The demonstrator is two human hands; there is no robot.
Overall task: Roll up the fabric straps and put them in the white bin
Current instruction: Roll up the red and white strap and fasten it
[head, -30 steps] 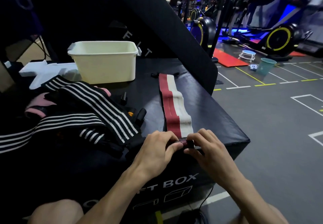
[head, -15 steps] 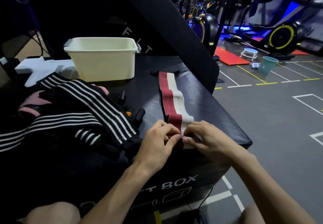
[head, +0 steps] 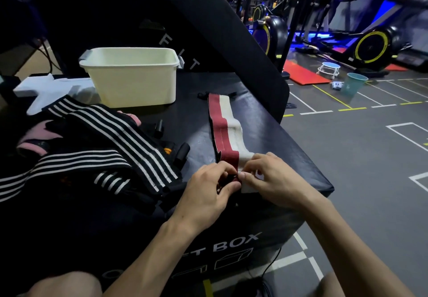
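Floor: we see grey gym flooring (head: 361,157) across the right of the frame, marked with white and yellow lines.
Mats: we note a red mat (head: 305,75) lying flat at centre right, below the machines.
Machines: we make out exercise bikes with yellow-rimmed black flywheels (head: 371,47) along the upper right.
Light: we find the room dim, with a blue glow (head: 384,10) at the upper right.
Small items: we spot a teal bucket (head: 354,86) beside a low white round stool (head: 328,69) on the floor.
Furniture: we see a black padded box (head: 278,206) lettered "BOX" at lower centre, and a slanted black panel (head: 208,32) behind it.
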